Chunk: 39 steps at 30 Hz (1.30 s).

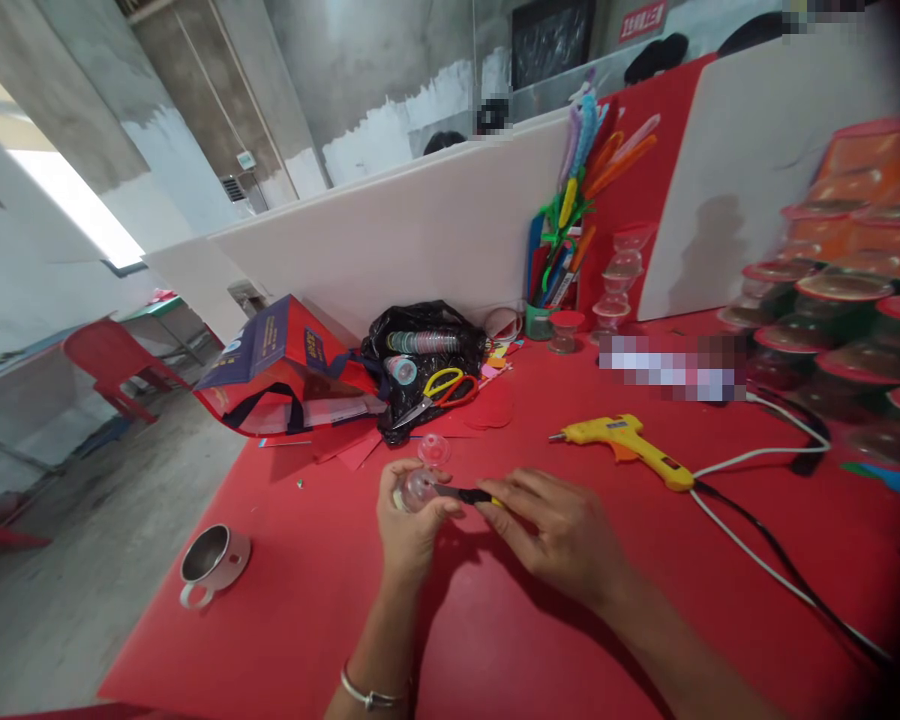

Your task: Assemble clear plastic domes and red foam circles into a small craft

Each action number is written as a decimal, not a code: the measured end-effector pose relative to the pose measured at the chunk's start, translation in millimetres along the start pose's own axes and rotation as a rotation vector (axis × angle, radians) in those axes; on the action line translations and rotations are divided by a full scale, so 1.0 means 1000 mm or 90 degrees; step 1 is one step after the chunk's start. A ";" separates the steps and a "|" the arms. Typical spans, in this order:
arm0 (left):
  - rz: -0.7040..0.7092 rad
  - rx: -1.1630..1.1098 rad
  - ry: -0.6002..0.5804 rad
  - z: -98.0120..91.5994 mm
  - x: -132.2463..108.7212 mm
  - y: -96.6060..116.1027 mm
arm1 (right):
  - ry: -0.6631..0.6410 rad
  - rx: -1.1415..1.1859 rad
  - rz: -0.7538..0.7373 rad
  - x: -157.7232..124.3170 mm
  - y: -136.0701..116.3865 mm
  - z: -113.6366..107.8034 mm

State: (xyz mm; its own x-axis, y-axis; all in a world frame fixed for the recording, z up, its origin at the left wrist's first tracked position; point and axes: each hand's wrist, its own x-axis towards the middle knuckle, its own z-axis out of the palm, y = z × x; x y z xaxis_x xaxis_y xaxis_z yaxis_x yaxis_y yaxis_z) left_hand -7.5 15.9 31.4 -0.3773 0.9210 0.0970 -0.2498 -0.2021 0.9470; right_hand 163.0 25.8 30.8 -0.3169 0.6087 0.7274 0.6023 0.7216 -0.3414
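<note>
My left hand [409, 525] is closed around a small clear plastic cup [418, 488] above the red table. In my right hand [562, 520] is a utility knife [469, 494] with a black and yellow handle, most of it hidden by the fingers. Its blade points left and meets the cup's near end; how deep it goes I cannot tell. Just beyond the cup lies a clear pinkish plastic lid [433, 449]. Farther back, scissors [439, 393] with yellow and orange handles rest against a black plastic bag [427, 345].
A yellow glue gun [630, 445] with its cord lies to the right. A metal mug [215, 562] stands near the left edge. Behind are a red and blue bag [270, 365], a holder of pipe cleaners [570, 240] and stacked plastic containers [832, 340] on the right.
</note>
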 end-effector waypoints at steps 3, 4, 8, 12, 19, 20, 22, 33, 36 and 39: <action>0.002 -0.010 0.000 0.000 0.000 -0.001 | 0.004 -0.003 -0.002 0.001 -0.001 0.000; 0.001 -0.013 -0.002 0.000 0.000 -0.002 | 0.006 -0.002 -0.001 0.001 -0.001 0.000; 0.007 -0.021 0.006 0.001 0.000 -0.001 | 0.004 0.002 0.006 0.001 -0.001 0.000; 0.003 -0.014 0.019 0.002 0.000 0.001 | -0.006 0.001 0.018 0.000 0.000 -0.001; -0.022 -0.036 -0.030 0.003 -0.001 0.003 | 0.003 -0.014 0.016 0.000 0.001 -0.001; -0.020 -0.039 -0.037 0.003 -0.001 0.003 | 0.000 -0.015 0.015 0.000 0.001 -0.001; -0.018 -0.042 -0.048 0.003 -0.001 0.003 | -0.005 -0.016 0.013 0.000 0.000 -0.002; -0.037 -0.047 -0.064 0.000 -0.001 0.000 | 0.010 -0.047 -0.001 0.001 -0.001 -0.003; -0.043 -0.036 -0.058 0.001 -0.002 0.001 | 0.017 -0.065 -0.004 0.002 -0.002 -0.003; -0.044 -0.032 -0.048 0.002 -0.001 0.000 | 0.025 -0.077 -0.008 0.002 -0.002 -0.004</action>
State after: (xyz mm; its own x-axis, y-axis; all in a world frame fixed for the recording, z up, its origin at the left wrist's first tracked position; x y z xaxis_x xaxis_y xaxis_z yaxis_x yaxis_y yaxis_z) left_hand -5.7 15.4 32.0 -0.2905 0.9552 0.0565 -0.3185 -0.1522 0.9356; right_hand 164.2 24.5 35.1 -0.2976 0.5851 0.7544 0.6832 0.6824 -0.2598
